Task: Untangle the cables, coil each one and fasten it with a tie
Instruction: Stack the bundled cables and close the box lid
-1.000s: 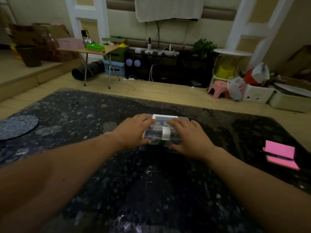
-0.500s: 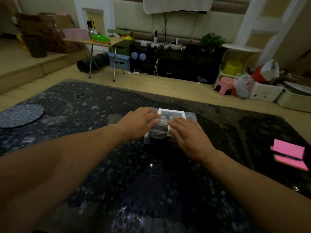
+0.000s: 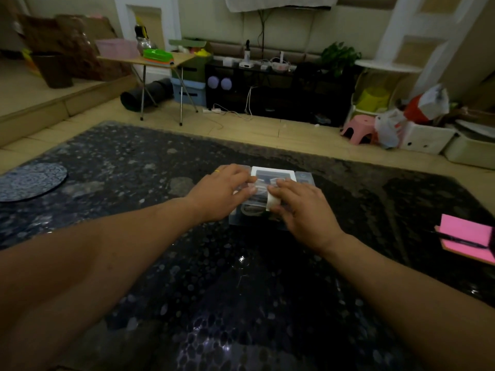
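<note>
Dim light, head view. Box (image 3: 259,195), clear plastic, sat at mid tabletop (image 3: 128,167), a dark surface with a pale speckle. Both hands were on it. Left hand (image 3: 223,191) came in from the left and lay across the lid, fingers (image 3: 245,180) nearly straight and relaxed, tips resting on the lid near its middle; a thin ring (image 3: 217,171) showed on one finger. Right hand (image 3: 302,207) covered the right half of the lid, fingers spread and flat on top, thumb (image 3: 276,210) down at the near edge, touching the white latch (image 3: 272,200). Whether that thumb gripped the latch or only rested beside it, I could not tell. The two hands' fingertips were close but apart, with the latch strip between them. The lid looked closed. Cable (image 3: 247,211): a pale loop showed through the near wall of the box, under my left hand; I could not make out more than that, nor any tie. A white-framed card (image 3: 273,174) lay at the far side of the box, just past my fingertips. Well to the right, at the tabletop's edge, a pink notepad (image 3: 467,232) with a black pen (image 3: 464,241) across it. Far left, a round patterned mat (image 3: 29,182). On the floor beyond the tabletop, a pink stool (image 3: 360,128).
</note>
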{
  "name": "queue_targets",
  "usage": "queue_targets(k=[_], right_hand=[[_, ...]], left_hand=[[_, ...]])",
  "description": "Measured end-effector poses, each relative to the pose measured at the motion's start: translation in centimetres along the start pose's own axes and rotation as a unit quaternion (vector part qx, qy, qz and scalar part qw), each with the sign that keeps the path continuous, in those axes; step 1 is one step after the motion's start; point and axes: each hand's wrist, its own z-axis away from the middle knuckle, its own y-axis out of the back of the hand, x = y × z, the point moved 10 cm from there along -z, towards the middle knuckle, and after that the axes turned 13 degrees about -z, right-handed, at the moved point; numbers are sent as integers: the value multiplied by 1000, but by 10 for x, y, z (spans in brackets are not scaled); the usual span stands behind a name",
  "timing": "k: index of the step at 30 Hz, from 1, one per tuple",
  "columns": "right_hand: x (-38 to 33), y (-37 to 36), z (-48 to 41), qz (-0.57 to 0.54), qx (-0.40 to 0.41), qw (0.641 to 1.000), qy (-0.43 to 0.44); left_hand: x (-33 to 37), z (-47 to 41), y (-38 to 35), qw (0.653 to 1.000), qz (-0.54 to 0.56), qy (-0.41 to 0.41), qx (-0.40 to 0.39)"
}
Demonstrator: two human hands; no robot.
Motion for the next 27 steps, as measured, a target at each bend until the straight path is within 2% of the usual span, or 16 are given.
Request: queue_targets(k=[5, 10, 14, 17, 20, 27], right_hand=[[0, 1, -1, -4, 6, 1000, -10], [-9, -6, 5, 44, 32, 998, -9], [-6, 2, 1, 26, -22, 999, -4], [19, 13, 7, 53, -34, 996, -62], [47, 9, 19, 46, -39, 989, -136], [66, -12, -17, -6, -15, 987, -159]], left_hand=[[3, 1, -1, 1000, 3, -8, 19], [9, 3, 3, 999, -13, -16, 35], [13, 10, -2, 990, -130, -47, -12], [17, 13, -5, 981, -176, -73, -23], [17, 9, -6, 981, -173, -80, -18], [-9, -25, -16, 992, -106, -53, -30]])
